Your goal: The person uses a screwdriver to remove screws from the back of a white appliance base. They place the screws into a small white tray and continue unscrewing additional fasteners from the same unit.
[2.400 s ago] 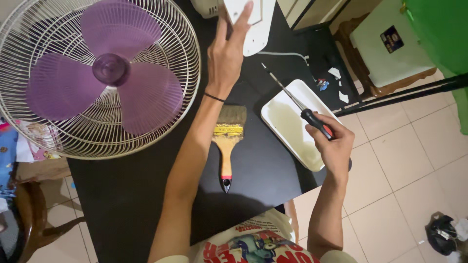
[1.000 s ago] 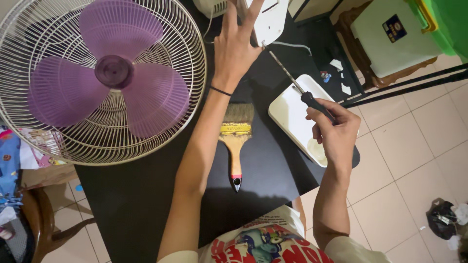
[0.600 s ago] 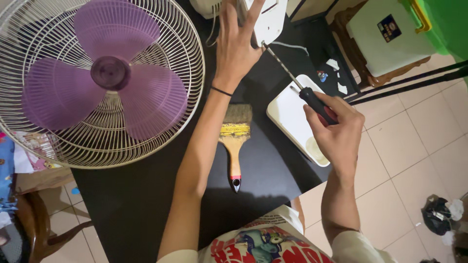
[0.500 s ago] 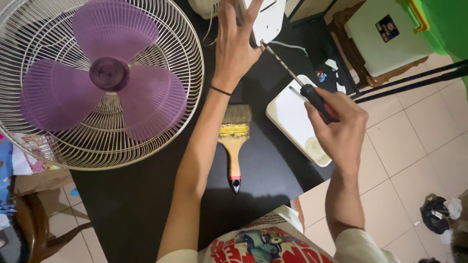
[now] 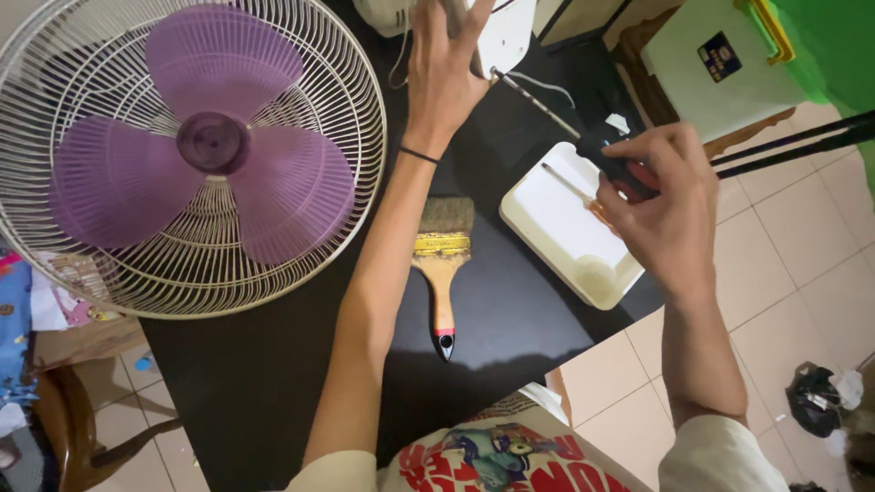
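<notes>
Now the right hand (image 5: 670,214) is closed around the dark handle of a screwdriver (image 5: 583,141). Its thin metal shaft runs up and to the left, and the tip meets a white plastic part (image 5: 506,36) at the top edge of the view. The left hand (image 5: 442,77) lies on this white part with the fingers stretched out; it presses rather than grips, and the fingertips are cut off by the frame. A thin black band sits on the left wrist.

Under the screwdriver handle a white rectangular tray (image 5: 565,228) rests near the right edge of the black tabletop (image 5: 492,319), with one corner over the edge. A paintbrush (image 5: 444,264) with a wooden handle lies between the two forearms, touching nothing. The fan (image 5: 196,155) with purple blades and a cream wire guard covers the left part of the tabletop, so the free dark surface is mostly around the brush.
</notes>
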